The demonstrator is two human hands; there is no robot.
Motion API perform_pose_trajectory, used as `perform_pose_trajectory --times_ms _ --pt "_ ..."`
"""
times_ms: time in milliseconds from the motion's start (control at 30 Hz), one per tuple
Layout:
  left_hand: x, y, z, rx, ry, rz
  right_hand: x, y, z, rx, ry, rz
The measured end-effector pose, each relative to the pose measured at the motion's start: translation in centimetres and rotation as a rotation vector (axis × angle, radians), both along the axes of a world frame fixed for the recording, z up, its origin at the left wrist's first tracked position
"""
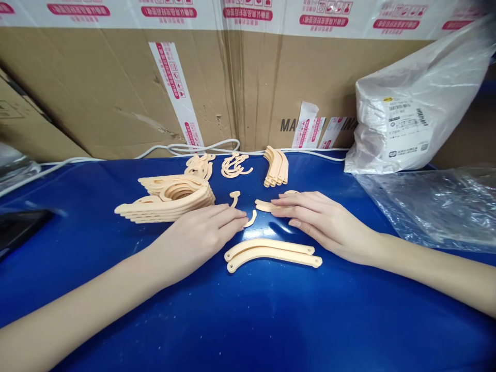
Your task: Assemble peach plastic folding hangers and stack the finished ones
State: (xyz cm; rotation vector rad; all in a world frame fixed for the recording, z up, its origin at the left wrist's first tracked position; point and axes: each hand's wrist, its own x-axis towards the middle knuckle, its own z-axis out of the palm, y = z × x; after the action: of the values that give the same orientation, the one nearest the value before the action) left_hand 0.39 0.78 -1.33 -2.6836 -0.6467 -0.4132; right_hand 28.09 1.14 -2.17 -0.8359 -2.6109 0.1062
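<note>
My left hand [205, 232] lies palm down with its fingers stretched out, the tips touching a small curved beige piece [251, 219]. A second small hooked piece [234, 197] shows just beyond its fingers. My right hand [329, 219] is spread low over beige curved pieces [264, 205], which its fingers partly cover. Between the hands and nearer to me, two long curved strips [271, 253] with holes at their ends lie side by side. A stack of pointed, looped beige frames [174, 199] sits beyond my left hand.
At the back of the blue table [248, 320] are two heaps of thin curved parts [199, 166] [234, 165] and a bundle of curved strips [276, 166]. A white cable [163, 150] runs before cardboard boxes [116, 93]. A white plastic bag [411, 108] and clear plastic [437, 206] lie right; a dark object [23, 227] lies left.
</note>
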Motion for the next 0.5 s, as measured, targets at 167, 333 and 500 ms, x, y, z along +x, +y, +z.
perform_pose_trajectory --times_ms 167,333,500 --pt "0.52 0.05 0.12 0.097 0.007 -0.041 -0.14 -0.10 0.51 -0.047 0.031 -0.003" --pt "0.49 0.20 -0.29 0.130 -0.023 -0.009 -0.06 -0.09 0.65 -0.058 0.056 -0.016" --pt "0.72 0.08 -0.20 0.135 -0.126 0.024 -0.08 -0.13 0.52 -0.035 0.069 -0.033"
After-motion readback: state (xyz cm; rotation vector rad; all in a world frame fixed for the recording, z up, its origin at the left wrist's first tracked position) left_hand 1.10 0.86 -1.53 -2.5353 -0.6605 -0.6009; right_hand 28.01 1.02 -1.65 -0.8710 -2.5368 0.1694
